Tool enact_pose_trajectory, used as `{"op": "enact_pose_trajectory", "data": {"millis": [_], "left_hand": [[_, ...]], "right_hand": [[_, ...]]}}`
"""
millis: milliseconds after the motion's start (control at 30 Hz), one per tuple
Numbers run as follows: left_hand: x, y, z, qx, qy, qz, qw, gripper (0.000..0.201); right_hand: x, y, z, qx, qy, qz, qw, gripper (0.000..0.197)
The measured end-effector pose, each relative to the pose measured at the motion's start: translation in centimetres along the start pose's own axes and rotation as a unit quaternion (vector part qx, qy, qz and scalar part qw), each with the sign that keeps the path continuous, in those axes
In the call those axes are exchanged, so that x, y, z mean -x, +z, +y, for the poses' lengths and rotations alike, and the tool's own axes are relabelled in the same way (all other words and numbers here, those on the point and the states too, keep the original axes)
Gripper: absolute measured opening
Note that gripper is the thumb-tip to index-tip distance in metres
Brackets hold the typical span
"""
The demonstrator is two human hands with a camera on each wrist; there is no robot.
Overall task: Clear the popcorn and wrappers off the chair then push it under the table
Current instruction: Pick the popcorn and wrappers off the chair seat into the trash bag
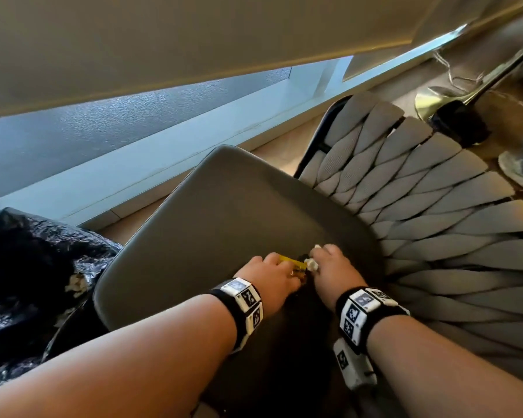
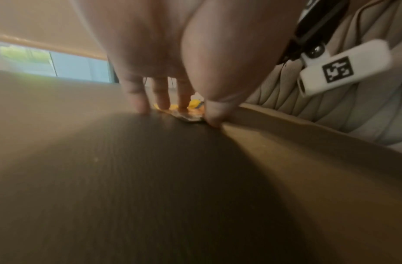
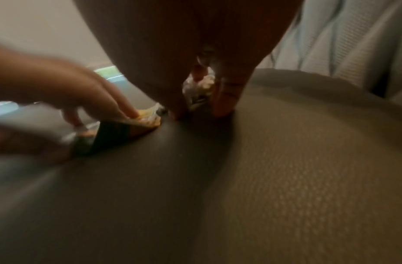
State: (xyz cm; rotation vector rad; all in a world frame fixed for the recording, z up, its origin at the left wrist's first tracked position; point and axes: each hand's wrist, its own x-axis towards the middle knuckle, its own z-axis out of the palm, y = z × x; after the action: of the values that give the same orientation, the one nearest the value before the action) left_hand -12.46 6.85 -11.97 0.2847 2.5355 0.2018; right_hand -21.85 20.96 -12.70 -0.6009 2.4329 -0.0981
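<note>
The left hand [image 1: 269,274] is pinching a crumpled yellow wrapper [image 1: 293,262] on the grey padded chair seat [image 1: 224,206]; the right hand [image 1: 329,267] is clutching white popcorn [image 1: 311,263].

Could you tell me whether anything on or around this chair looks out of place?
Yes: a yellow wrapper and popcorn lie on the chair seat, under both hands. More popcorn sits on the black bag beside it.

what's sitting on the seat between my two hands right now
A yellow wrapper and popcorn fill the gap between left hand and right hand; the head view shows it.
</note>
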Motion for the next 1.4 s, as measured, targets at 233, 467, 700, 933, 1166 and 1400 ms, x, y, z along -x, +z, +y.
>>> {"op": "enact_pose_trajectory", "data": {"millis": [233,467,700,933,1166,1400], "left_hand": [[2.0,0.7,-2.1,0.021,-0.014,0.014,1.0,0.041],[0.8,0.7,-0.1,0.007,-0.036,0.047,0.998,0.044],[1.1,0.6,-1.5,0.056,-0.058,0.009,0.997,0.029],[4.5,1.6,-5.3,0.309,-0.171,0.09,0.931,0.019],[14.1,6.5,-13.9,0.433,-0.386,0.318,0.75,0.014],[22.1,16.8,-19.4,0.506,-0.624,0.324,0.499,0.024]], "right_hand": [[2.0,1.5,-2.1,-0.027,-0.02,-0.061,0.998,0.015],[2.7,2.6,-2.4,-0.2,-0.001,-0.052,0.978,0.011],[2.7,3.7,-1.9,-0.341,0.087,-0.036,0.935,0.016],[2.5,3.1,-4.7,-0.478,0.108,-0.041,0.871,0.017],[1.3,-0.6,-11.0,-0.511,0.03,0.081,0.855,0.017],[1.4,-0.3,-21.6,-0.546,-0.059,-0.028,0.835,0.016]]}}
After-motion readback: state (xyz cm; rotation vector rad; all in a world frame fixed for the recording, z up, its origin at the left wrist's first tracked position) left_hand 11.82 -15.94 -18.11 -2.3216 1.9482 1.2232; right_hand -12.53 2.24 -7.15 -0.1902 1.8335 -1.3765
